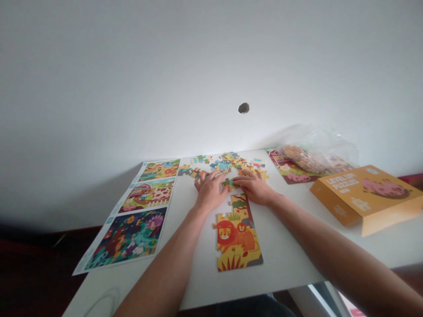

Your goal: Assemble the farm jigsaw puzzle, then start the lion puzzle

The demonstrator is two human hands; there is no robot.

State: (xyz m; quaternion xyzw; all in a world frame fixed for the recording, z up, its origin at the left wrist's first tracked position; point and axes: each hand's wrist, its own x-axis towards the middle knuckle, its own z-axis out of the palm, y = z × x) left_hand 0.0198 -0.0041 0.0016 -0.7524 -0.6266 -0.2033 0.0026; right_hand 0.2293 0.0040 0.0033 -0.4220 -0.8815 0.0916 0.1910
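Note:
My left hand [211, 190] lies over the table with its fingers spread, fingertips by loose puzzle pieces and thumb near a green and yellow puzzle piece [228, 182]. From the other side my right hand [256, 188] has its fingertips on that piece, just above the joined part of the puzzle. This partly built puzzle [237, 240] shows two lions on yellow ground and stands upright to me, its left edge still knobbed. Beyond both hands spreads a heap of loose puzzle pieces [231, 160], partly hidden by my fingers.
A sheet with three printed pictures [157, 209] lies at the left. An orange puzzle box [373, 196] stands at the right, before a clear plastic bag [317, 152] of pieces and a farm picture card [291, 174]. The white wall [198, 88] closes off the table's back.

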